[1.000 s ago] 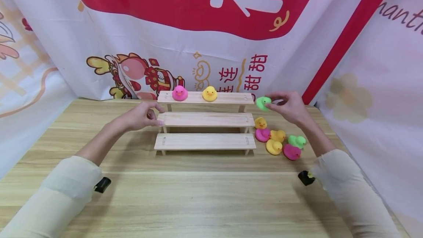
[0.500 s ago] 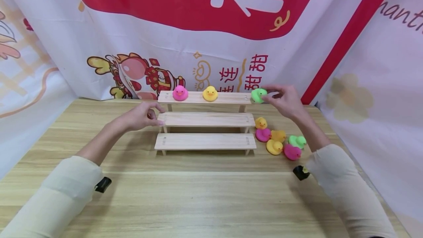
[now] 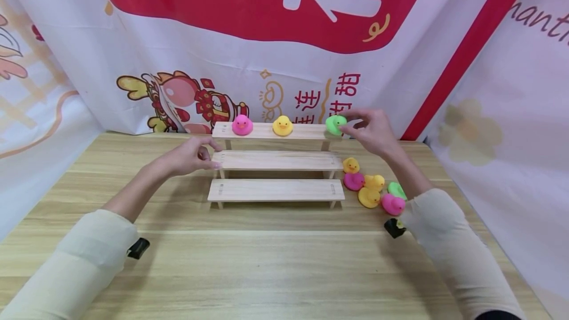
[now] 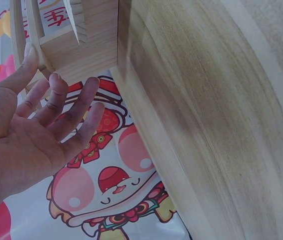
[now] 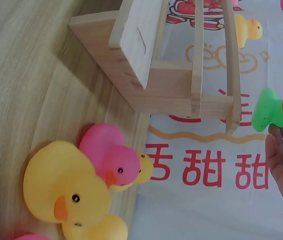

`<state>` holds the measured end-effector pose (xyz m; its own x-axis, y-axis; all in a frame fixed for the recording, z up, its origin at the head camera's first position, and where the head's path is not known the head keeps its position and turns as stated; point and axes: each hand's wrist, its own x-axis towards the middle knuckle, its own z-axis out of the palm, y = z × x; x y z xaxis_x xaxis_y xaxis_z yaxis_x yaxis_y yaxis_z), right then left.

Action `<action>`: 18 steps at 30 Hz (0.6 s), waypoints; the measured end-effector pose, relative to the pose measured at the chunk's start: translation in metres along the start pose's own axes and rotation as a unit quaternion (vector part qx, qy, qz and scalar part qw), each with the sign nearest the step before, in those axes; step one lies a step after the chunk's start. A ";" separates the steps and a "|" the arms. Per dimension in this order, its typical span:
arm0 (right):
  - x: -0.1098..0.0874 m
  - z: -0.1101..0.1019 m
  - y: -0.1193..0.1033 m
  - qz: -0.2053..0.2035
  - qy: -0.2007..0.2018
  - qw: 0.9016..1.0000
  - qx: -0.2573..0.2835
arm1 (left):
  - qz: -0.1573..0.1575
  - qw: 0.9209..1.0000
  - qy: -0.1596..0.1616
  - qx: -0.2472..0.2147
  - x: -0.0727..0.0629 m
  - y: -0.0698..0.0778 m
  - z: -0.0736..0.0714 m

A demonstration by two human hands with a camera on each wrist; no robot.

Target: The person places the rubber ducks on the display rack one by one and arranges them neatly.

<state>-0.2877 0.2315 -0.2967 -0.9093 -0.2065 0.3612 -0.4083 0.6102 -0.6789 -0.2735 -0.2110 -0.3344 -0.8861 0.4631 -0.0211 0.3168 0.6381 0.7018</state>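
Note:
A wooden three-tier shelf stand (image 3: 275, 160) stands on the table. My left hand (image 3: 191, 156) holds the left end of its middle board, thumb at the front and index finger behind; its other fingers hang loosely in the left wrist view (image 4: 46, 130). My right hand (image 3: 371, 130) pinches a green rubber duck (image 3: 335, 125) above the top board's right end. In the right wrist view, a small gap separates the duck's base (image 5: 265, 107) from the board. A pink duck (image 3: 242, 125) and a yellow duck (image 3: 282, 126) sit on the top board, facing forward.
Right of the stand lie several loose ducks: yellow ones (image 3: 369, 197), pink ones (image 3: 393, 204) and a green one (image 3: 396, 190) partly hidden by my right forearm. A printed white and red cloth (image 3: 266, 58) hangs behind the wooden table (image 3: 258, 260).
My right hand has carried the green duck left and upward, from beside the stand to above the top board's right end. My left hand has stayed in place.

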 end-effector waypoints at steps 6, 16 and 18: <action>0.004 0.005 -0.005 -0.004 -0.004 1.000 0.015 | -0.004 1.000 -0.001 -0.001 0.000 0.001 0.000; 0.008 0.012 -0.009 0.004 -0.019 0.999 0.026 | 0.000 1.000 0.000 0.002 -0.001 0.001 0.000; 0.009 0.013 -0.010 -0.001 -0.018 0.999 0.028 | 0.000 1.000 -0.001 0.001 -0.001 0.001 0.000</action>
<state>-0.2931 0.2139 -0.2951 -0.9106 -0.2362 0.3392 -0.4126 0.5668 -0.7130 -0.2725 -0.2108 -0.3334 -0.8858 0.4635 -0.0229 0.3164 0.6393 0.7008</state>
